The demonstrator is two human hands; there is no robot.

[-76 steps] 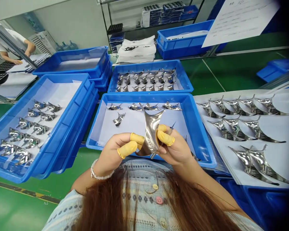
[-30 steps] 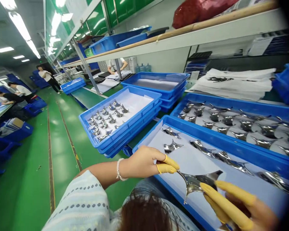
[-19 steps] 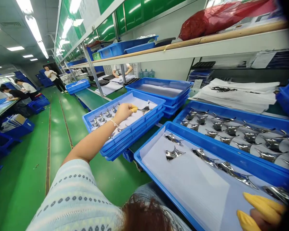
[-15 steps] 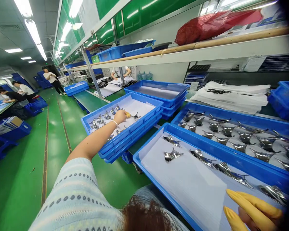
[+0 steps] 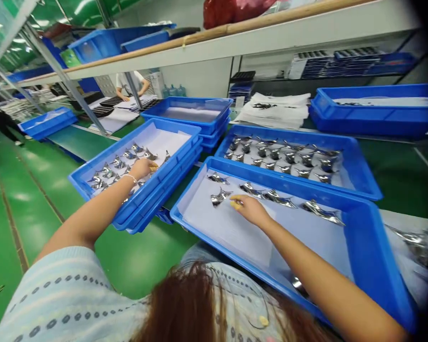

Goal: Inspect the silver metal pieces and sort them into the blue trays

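My left hand [image 5: 141, 169], with yellow finger covers, reaches into the left blue tray [image 5: 178, 164] among rows of shiny, curved, pointed metal pieces. Its fingers are drawn together; what they hold, if anything, is hidden. Just beyond its fingertips stands one metal piece [image 5: 167, 156]. My right hand [image 5: 249, 209], also with yellow finger covers, is over the front blue tray [image 5: 364, 237], fingers pinched. I cannot make out what is in them. Right beside those fingertips lies a metal piece [image 5: 219, 196] on white paper. Several more metal pieces [image 5: 251, 190] lie along that tray's far side.
Behind the front tray, another blue tray [image 5: 367, 185] holds rows of metal pieces. Stacked blue trays [image 5: 189, 123] stand further back, near white sheets [image 5: 274, 111]. A shelf edge [image 5: 214, 47] crosses above the bench. Further off, a person [image 5: 131, 85] works at a table.
My right hand has moved from the lower right to the left part of the front tray. My left hand has drawn nearer within its tray. The view has turned right.
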